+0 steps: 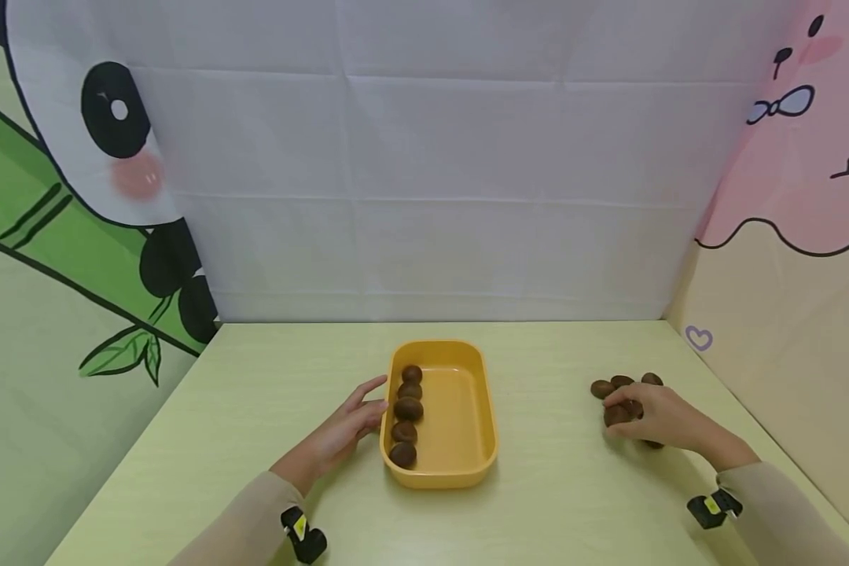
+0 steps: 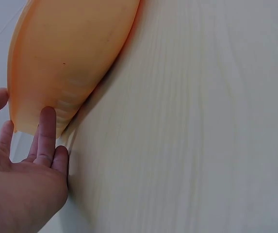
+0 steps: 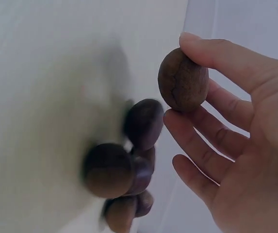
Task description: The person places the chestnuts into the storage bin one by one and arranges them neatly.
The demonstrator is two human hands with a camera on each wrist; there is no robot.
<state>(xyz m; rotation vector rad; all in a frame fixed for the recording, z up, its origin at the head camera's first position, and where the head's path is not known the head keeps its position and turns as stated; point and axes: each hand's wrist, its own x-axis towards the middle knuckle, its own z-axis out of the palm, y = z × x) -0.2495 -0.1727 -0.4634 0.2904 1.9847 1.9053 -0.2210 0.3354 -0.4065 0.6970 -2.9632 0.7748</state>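
Note:
My right hand (image 1: 661, 417) pinches a brown chestnut (image 3: 183, 80) between thumb and fingertips, held above the table at the right. Beside it lies a loose pile of several chestnuts (image 3: 108, 170), partly hidden by the hand in the head view. A yellow tray (image 1: 460, 409) stands at the middle of the table, with a column of several chestnuts (image 1: 408, 409) along its left side. Against the tray's left wall rest the extended fingertips of my left hand (image 1: 339, 432); in the left wrist view they touch the outer wall.
The pale wood-look table (image 1: 545, 503) bears the tray and the pile. A white cloth (image 1: 453, 196) hangs behind its far edge. Cartoon-printed walls (image 1: 785, 330) flank the table, the right one close to my right arm.

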